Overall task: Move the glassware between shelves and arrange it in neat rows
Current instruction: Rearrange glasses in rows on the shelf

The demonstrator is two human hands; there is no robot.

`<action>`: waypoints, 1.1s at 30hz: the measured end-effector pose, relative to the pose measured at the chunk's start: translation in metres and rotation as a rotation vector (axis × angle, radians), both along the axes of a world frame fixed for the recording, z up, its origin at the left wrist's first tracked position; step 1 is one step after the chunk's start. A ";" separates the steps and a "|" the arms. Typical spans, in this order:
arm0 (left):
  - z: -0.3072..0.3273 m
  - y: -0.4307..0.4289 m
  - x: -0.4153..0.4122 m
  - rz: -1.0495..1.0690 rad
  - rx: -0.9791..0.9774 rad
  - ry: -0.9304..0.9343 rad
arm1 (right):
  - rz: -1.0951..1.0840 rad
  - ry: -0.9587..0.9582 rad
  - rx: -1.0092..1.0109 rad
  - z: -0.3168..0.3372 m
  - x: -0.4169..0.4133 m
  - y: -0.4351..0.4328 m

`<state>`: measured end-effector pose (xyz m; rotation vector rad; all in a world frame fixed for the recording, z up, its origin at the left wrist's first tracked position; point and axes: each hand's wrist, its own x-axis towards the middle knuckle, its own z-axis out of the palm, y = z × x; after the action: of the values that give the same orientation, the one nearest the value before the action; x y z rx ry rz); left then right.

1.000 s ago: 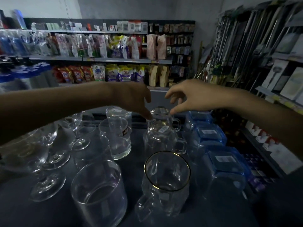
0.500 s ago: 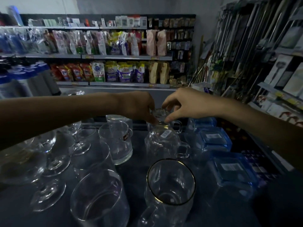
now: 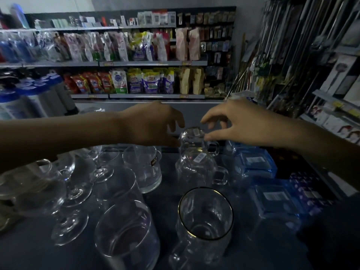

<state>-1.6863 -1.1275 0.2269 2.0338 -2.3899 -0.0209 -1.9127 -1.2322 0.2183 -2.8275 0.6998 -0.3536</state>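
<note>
Clear glassware stands in rows on a dark shelf top [image 3: 167,193]. At the far end of the middle row sits an upside-down clear mug [image 3: 191,140] with a label on its base. My left hand [image 3: 153,123] is just left of it, thumb against its side, fingers loosely spread above. From the right, my right hand [image 3: 235,121] reaches in with its thumb tip on the mug's base edge and its fingers raised off the glass. Behind that mug towards me are a second upside-down mug [image 3: 196,169] and an upright gold-rimmed mug [image 3: 205,213].
Tumblers [image 3: 144,168] [image 3: 126,234] fill the row on the left, with stemmed glasses [image 3: 78,184] beyond them. Blue square glasses [image 3: 255,162] [image 3: 276,201] line the right edge. Store shelves of packaged goods [image 3: 136,80] stand behind, and racks of boxed goods on the right.
Both hands dropped onto the far upside-down mug and closed in on it. Now their fingers have lifted and spread, leaving only the thumbs at the glass.
</note>
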 end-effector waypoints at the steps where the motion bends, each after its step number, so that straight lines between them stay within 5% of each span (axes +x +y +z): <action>1: 0.003 0.007 -0.003 -0.020 0.021 0.032 | 0.007 0.026 0.013 0.001 -0.005 0.007; 8: -0.006 0.017 -0.021 0.029 0.253 0.113 | 0.011 0.240 -0.007 -0.008 -0.016 0.039; 33: -0.019 0.021 -0.023 0.092 0.227 0.126 | 0.036 0.205 0.110 -0.010 -0.014 0.022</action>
<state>-1.7095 -1.1068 0.2077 2.1584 -2.3079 -0.4256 -1.9263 -1.2100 0.2088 -2.7918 0.6836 -0.0183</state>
